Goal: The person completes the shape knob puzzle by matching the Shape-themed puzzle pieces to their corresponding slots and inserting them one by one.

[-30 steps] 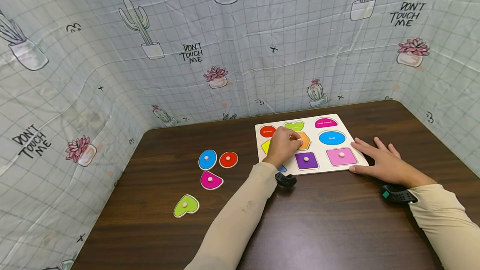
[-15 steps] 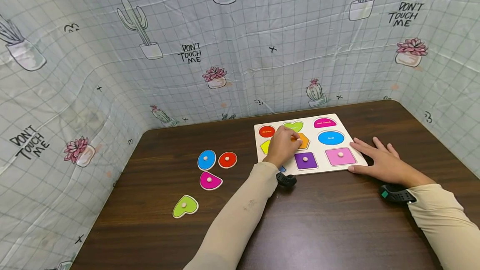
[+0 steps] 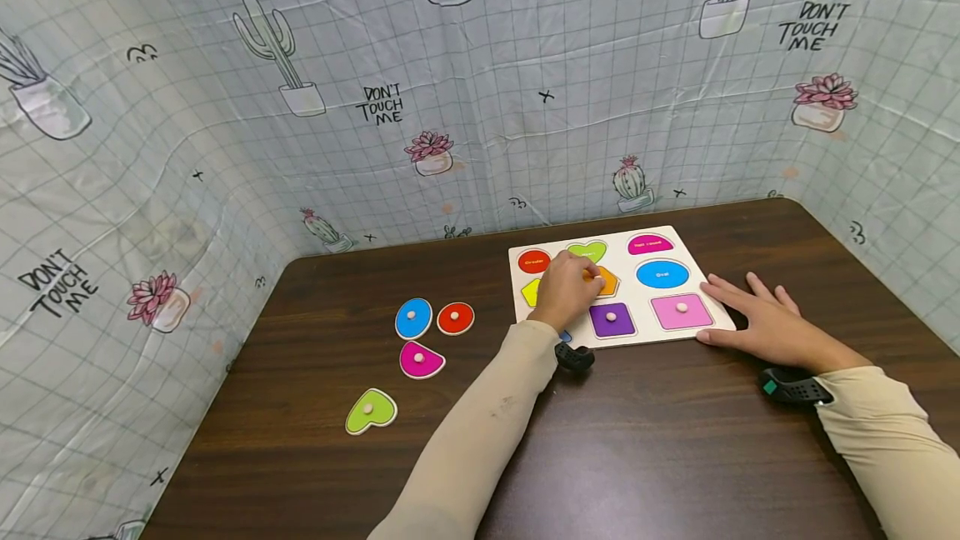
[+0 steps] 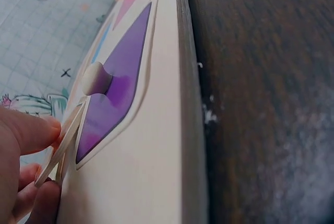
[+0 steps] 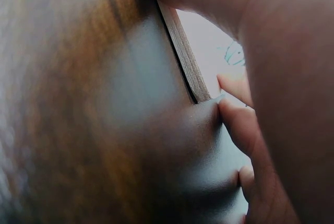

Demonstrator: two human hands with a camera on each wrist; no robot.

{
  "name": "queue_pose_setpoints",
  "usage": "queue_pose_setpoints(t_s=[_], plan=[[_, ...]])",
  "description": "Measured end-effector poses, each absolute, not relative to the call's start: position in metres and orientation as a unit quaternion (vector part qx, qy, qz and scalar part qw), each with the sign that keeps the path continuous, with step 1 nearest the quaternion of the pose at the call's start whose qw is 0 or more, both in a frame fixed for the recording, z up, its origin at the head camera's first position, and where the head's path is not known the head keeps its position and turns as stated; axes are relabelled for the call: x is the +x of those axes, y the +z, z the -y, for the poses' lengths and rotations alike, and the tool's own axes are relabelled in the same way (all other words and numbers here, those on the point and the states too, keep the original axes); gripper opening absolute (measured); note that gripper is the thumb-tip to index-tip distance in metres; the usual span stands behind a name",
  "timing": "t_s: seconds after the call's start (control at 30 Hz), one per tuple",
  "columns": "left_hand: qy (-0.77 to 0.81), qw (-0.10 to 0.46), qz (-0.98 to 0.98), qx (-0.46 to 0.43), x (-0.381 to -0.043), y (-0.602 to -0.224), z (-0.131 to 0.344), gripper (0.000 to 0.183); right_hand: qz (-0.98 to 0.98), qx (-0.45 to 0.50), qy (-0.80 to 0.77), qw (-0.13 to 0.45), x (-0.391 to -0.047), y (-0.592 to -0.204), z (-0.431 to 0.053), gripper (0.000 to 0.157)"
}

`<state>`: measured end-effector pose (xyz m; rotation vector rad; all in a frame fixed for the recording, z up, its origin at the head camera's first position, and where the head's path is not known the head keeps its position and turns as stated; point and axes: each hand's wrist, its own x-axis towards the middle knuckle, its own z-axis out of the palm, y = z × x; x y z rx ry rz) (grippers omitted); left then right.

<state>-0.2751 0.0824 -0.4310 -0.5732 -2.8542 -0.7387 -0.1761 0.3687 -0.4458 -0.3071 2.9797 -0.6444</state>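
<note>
1. Head: I've got the left hand (image 3: 566, 294) over the puzzle board (image 3: 647, 326); four loose pieces (image 3: 431, 365) on the worktop (image 3: 637, 440), left of its fingers.
2. Left wrist: my left fingers (image 4: 31, 130) pinch a tilted wooden piece (image 4: 61, 144) at the board, purple piece (image 4: 117, 83) just beside them.
3. Right wrist: right hand (image 5: 266, 151) grasps nothing, fingers extended, thumb by board edge.
</note>
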Motion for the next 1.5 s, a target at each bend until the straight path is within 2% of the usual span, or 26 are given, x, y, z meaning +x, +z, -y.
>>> queue_pose_setpoints(t_s=[0.53,1.5], plan=[[-0.239,0.067,0.95,-0.189,-0.2751,-0.4332,-0.0839,0.016,-0.97,-0.102,-0.216,0.039,-0.1746,-0.4436,-0.3682,0.092],[-0.217,0.06,0.944,-0.24,-0.2779,-0.4289,-0.0751,0.019,-0.971,-0.102,-0.215,0.04,-0.1754,-0.4413,-0.3663,0.092]])
